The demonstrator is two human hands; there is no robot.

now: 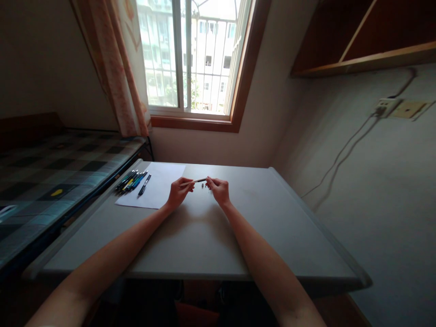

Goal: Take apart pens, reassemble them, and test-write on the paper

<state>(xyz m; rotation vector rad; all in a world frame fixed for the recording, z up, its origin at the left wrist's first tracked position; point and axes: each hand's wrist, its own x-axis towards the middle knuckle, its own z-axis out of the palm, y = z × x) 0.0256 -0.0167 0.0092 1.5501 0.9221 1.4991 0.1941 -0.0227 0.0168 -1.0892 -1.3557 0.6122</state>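
Between my two hands a slim pen (200,180) is held level, just above the table. Its left part is pale and its right part dark. The fingers of my left hand (179,190) are closed round the pale end. My right hand (220,190) pinches the dark end with thumb and fingertips. Beneath the pen a small dark piece (202,185) lies on the table, with other tiny bits partly hidden by my right fingers. To the left, a pile of several pens (129,181) rests on a white paper sheet (160,193), with a single dark pen (145,185) beside it.
The grey-white table (204,245) stands below a barred window (190,59). A bed with a checked cover (68,168) is close on the left, by an orange curtain (116,68). Cords hang from a wall socket (386,107) at right, under a wooden shelf (368,61).
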